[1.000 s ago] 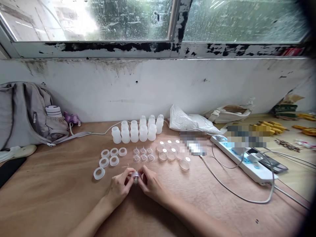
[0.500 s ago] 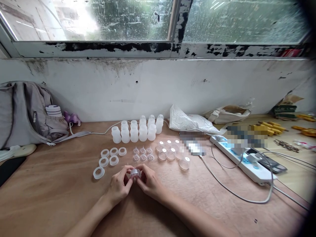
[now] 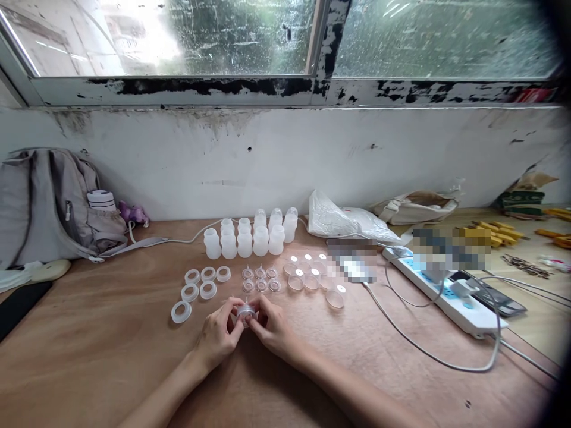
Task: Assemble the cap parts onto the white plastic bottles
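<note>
Notably, my left hand [image 3: 217, 333] and right hand [image 3: 275, 328] still pinch the clear ring [image 3: 246, 311], thumbs [image 3: 238, 326] now closer together; I judge handling unfinished.

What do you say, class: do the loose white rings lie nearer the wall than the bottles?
No, the bottles stand closer to the wall than the rings.

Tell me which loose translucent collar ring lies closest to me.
The leftmost collar ring, left of your left hand: it lies alone in front; the other five sit in two rows behind.
</note>
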